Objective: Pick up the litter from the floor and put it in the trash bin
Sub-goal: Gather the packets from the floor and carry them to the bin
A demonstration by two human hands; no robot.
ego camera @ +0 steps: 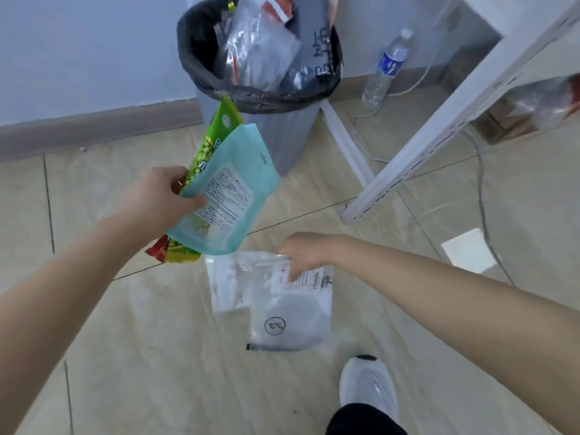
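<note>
My left hand (166, 196) grips two flat pouches together above the floor: a teal pouch (229, 196) with a printed label in front, and behind it a green snack bag (216, 136) with a red and yellow bottom edge. My right hand (303, 252) pinches the top edge of a clear plastic bag (290, 315) with a round mark and a white label; it hangs just above the tiles. A second clear bag (224, 284) lies partly under it. The grey trash bin (282, 133) with a black liner stands straight ahead, stuffed with plastic wrappers.
A water bottle (387, 67) stands by the wall right of the bin. A white table leg (439, 130) slants down on the right, with cables (480, 189) trailing on the tiled floor. My white shoe (367, 387) is at the bottom.
</note>
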